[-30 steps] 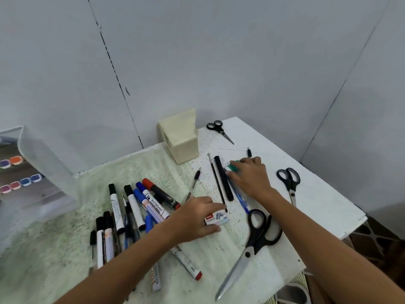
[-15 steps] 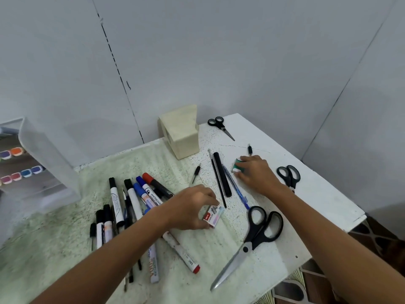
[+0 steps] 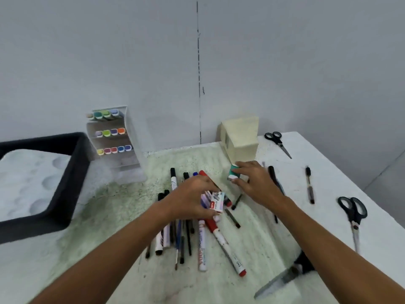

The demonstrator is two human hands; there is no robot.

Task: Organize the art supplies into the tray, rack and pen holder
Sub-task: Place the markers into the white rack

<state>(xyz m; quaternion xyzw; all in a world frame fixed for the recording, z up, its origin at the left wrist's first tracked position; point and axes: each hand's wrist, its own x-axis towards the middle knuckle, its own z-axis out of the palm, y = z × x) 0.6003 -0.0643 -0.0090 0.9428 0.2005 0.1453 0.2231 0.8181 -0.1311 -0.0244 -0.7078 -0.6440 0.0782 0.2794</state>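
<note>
My left hand (image 3: pixel 192 198) pinches small white staples box (image 3: pixel 215 201), lifted over marker pile | my right hand (image 3: pixel 255 183) grips small green-and-white eraser (image 3: pixel 233 172) | black-rimmed tray (image 3: pixel 72 172) far left, nearer my left hand | clear marker rack (image 3: pixel 114 145) beside its rim | cream block pen holder (image 3: pixel 238 139) behind.

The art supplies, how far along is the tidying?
Done: only the rack holds colour-capped markers. In hand: the left hand grips a staples box, and the right hand holds a small green-and-white item. Left: the marker pile and small scissors remain on the table; the black tray holds none of them.
</note>
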